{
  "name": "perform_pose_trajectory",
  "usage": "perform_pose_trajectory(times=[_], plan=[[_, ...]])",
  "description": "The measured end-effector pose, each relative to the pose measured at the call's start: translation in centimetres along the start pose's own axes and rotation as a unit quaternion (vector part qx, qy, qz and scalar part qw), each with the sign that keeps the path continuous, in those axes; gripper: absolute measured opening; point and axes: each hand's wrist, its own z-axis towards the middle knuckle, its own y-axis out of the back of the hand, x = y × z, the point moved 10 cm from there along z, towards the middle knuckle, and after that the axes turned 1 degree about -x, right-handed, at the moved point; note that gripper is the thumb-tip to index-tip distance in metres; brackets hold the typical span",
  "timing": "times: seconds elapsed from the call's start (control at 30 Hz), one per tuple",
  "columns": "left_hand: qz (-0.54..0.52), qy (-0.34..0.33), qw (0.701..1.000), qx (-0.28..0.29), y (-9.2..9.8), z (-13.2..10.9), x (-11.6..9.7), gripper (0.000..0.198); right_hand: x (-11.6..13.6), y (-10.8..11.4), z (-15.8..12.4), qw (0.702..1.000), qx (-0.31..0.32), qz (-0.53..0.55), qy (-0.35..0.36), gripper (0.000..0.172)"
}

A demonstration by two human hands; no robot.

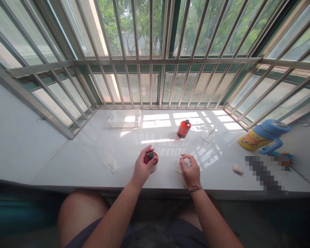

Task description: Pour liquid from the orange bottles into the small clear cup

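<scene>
My left hand [142,166] grips a red container [152,159] with a black cap and a pale base, its fingers over the top. My right hand [191,171] closes on a small white bottle [186,162], partly hidden by the fingers. A translucent object, possibly a bag or wrap [179,167], lies under that bottle, and its shape is hard to make out. Farther back, a red bottle with a black cap [184,129] stands upright on the white stone windowsill [74,162], out of reach of neither hand's fingers touching it.
A white plastic basket [124,119] stands at the back of the sill, and crumpled tissue [110,164] lies to the left. A yellow cup with a blue lid [260,136] lies on its side at right. Steel window bars [150,82] run behind, and a blurred patch hides the lower right.
</scene>
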Motion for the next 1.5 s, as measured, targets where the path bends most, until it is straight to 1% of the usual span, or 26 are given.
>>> perform_pose_trajectory(times=[0.07,0.13,0.2,0.3,0.4,0.53,0.63,0.7,0.73,0.8,0.87,0.93,1.0,1.07,1.13,1.2,1.27,1.33,1.43,1.5], plan=[[0.032,-0.033,0.999,0.019,0.0,-0.1,-0.8,0.041,0.0,0.0,0.0,1.000,-0.001,0.001,0.003,0.024],[0.040,-0.068,0.996,0.033,0.1,-0.2,-1.7,0.040,-0.1,0.0,0.0,1.000,-0.003,0.001,0.004,0.024],[0.034,-0.081,0.995,0.043,0.2,-0.4,-2.1,0.042,-0.1,0.0,0.0,1.000,-0.005,0.001,0.004,0.024],[0.027,-0.055,0.997,0.044,0.3,-0.3,-1.7,0.036,-0.1,0.0,0.0,1.000,-0.004,0.001,0.005,0.024],[-0.008,-0.023,0.999,0.023,0.5,-0.2,-1.0,0.031,-0.1,0.0,0.0,1.000,-0.003,0.001,0.004,0.024],[-0.066,-0.002,0.998,-0.007,0.3,0.0,-0.6,0.031,0.0,0.0,0.0,1.000,-0.001,0.000,0.000,0.024],[-0.069,0.010,0.997,-0.023,0.4,0.1,-0.9,0.031,0.1,0.0,0.1,1.000,-0.002,0.002,0.002,0.025],[-0.054,0.007,0.998,-0.028,0.9,0.3,-1.5,0.032,0.1,0.0,0.1,1.000,-0.002,0.003,0.003,0.026],[-0.041,-0.002,0.999,-0.032,1.4,0.4,-2.0,0.032,0.1,0.0,0.1,1.000,-0.002,0.004,0.003,0.026],[0.003,-0.034,0.998,-0.044,3.0,0.9,-3.1,0.032,0.0,-0.1,0.1,1.000,0.000,0.006,0.003,0.026],[0.084,-0.062,0.993,-0.059,5.3,1.5,-3.8,0.030,-0.1,-0.2,0.1,1.000,0.005,0.005,0.002,0.026],[0.198,-0.067,0.976,-0.063,7.7,2.5,-3.6,0.029,-0.3,-0.3,0.1,1.000,0.009,0.004,-0.001,0.026],[0.305,-0.061,0.949,-0.040,9.9,3.7,-2.5,0.025,-0.4,-0.3,0.1,1.000,0.010,0.003,-0.002,0.025],[0.394,-0.045,0.918,0.001,11.7,4.8,-0.7,0.019,-0.4,-0.3,0.1,1.000,0.008,0.002,0.000,0.026],[0.464,-0.005,0.885,0.032,13.5,5.6,1.8,0.017,-0.3,-0.3,0.1,1.000,0.007,0.002,0.002,0.026],[0.501,0.050,0.863,0.049,15.1,6.0,4.2,0.016,-0.3,-0.3,0.1,1.000,0.010,0.003,0.001,0.027],[0.511,0.088,0.853,0.057,16.1,6.1,5.8,0.017,-0.3,-0.4,0.1,1.000,0.015,0.006,-0.002,0.027],[0.508,0.103,0.853,0.062,16.5,6.0,6.5,0.018,-0.3,-0.4,0.2,1.000,0.020,0.007,-0.004,0.027],[0.503,0.111,0.855,0.063,16.5,5.7,6.7,0.021,-0.4,-0.4,0.2,0.999,0.036,0.009,-0.006,0.030],[0.499,0.104,0.858,0.055,16.2,5.4,6.2,0.026,-0.6,-0.5,0.0,0.998,0.056,0.024,-0.008,0.032]])
